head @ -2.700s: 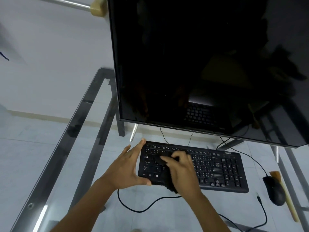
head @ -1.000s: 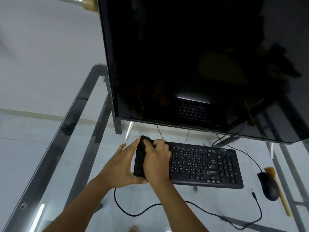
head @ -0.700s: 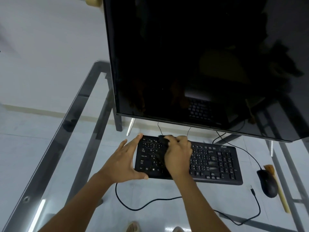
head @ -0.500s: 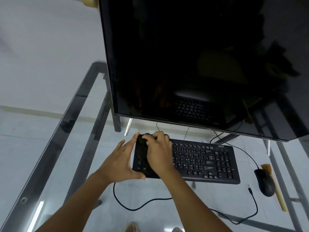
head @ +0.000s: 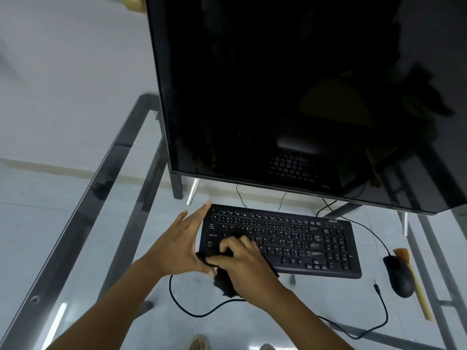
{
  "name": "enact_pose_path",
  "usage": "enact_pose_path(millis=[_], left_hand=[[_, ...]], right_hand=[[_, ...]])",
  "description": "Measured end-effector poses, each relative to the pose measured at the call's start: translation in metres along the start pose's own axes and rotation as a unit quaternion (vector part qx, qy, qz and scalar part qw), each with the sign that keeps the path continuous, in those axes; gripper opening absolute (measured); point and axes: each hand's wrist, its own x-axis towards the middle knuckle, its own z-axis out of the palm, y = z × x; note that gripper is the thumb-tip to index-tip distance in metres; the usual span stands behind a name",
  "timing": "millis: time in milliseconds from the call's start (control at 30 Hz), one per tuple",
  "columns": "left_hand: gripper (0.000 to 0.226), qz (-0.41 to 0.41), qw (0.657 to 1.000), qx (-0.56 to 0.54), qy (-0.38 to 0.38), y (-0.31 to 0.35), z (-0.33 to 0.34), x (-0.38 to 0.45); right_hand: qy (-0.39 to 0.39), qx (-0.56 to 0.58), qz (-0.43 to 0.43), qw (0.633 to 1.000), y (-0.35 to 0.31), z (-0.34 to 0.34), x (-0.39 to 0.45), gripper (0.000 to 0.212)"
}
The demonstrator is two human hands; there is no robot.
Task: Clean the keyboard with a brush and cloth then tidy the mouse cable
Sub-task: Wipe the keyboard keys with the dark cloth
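Note:
A black keyboard (head: 290,238) lies on the glass desk below the monitor. My left hand (head: 178,245) braces its left end, fingers straight along the side and thumb at the near corner. My right hand (head: 246,265) grips a black cloth (head: 226,282) over the keyboard's near left keys; part of the cloth hangs past the front edge. At the right sits a black mouse (head: 399,276), its cable (head: 328,322) looping loose across the desk in front. A wooden-handled brush (head: 414,286) lies beside the mouse.
A large dark monitor (head: 290,97) overhangs the back of the keyboard. The glass desk (head: 83,248) has a metal frame along its left edge and bars at the right. The floor and my feet show through the glass.
My right hand has wiped the cloth from the keyboard's far left corner down to its near left edge. The left hand has stayed against the left end.

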Motion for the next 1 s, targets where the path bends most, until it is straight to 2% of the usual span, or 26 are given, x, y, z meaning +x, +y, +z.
enact_pose_path(millis=[133, 233, 300, 367, 500, 567, 633, 700, 767, 833, 933, 967, 1000], left_hand=[[0.14, -0.017, 1.0, -0.001, -0.013, 0.008, -0.005, -0.001], [0.136, -0.026, 0.999, -0.01, -0.02, 0.01, -0.006, 0.001], [0.136, -0.017, 0.999, -0.009, -0.028, 0.008, -0.004, 0.002], [0.137, -0.016, 1.0, -0.003, -0.027, 0.003, -0.005, 0.001], [0.141, -0.016, 1.0, 0.011, -0.017, -0.003, -0.004, -0.001], [0.14, -0.017, 1.0, 0.013, -0.015, 0.002, -0.003, 0.0], [0.137, -0.024, 0.999, 0.009, -0.021, 0.008, -0.006, -0.001], [0.137, -0.022, 0.999, 0.013, -0.027, 0.009, -0.007, 0.001], [0.137, -0.016, 0.999, 0.021, -0.026, 0.005, -0.007, 0.002], [0.135, -0.016, 0.999, 0.024, -0.03, 0.006, -0.007, 0.001], [0.132, -0.007, 1.0, 0.027, -0.014, 0.012, -0.008, -0.001], [0.132, -0.009, 1.0, 0.027, -0.011, 0.013, -0.008, 0.0], [0.131, -0.014, 1.0, 0.024, -0.014, 0.014, -0.008, 0.001]], right_hand=[[0.03, 0.009, 0.039, 0.999, 0.018, -0.006, -0.034, 0.028], [0.113, 0.036, 0.149, 0.982, 0.044, -0.005, -0.067, 0.049], [0.143, 0.034, 0.204, 0.968, 0.049, -0.006, -0.077, 0.051], [0.148, 0.02, 0.193, 0.97, 0.033, -0.002, -0.064, 0.048], [0.128, 0.017, 0.104, 0.986, -0.018, 0.018, -0.02, 0.033], [0.148, -0.008, 0.105, 0.983, -0.02, 0.021, -0.01, 0.032], [0.203, -0.002, 0.202, 0.958, -0.004, 0.014, -0.012, 0.044], [0.248, 0.007, 0.332, 0.91, 0.018, 0.005, -0.021, 0.046], [0.263, -0.018, 0.387, 0.884, 0.024, 0.005, -0.021, 0.045], [0.253, -0.02, 0.359, 0.898, 0.005, 0.016, -0.007, 0.049], [0.205, -0.005, 0.238, 0.949, -0.028, 0.026, 0.012, 0.053], [0.195, -0.013, 0.221, 0.956, -0.024, 0.022, 0.013, 0.05], [0.201, 0.003, 0.245, 0.948, -0.012, 0.015, 0.012, 0.044]])
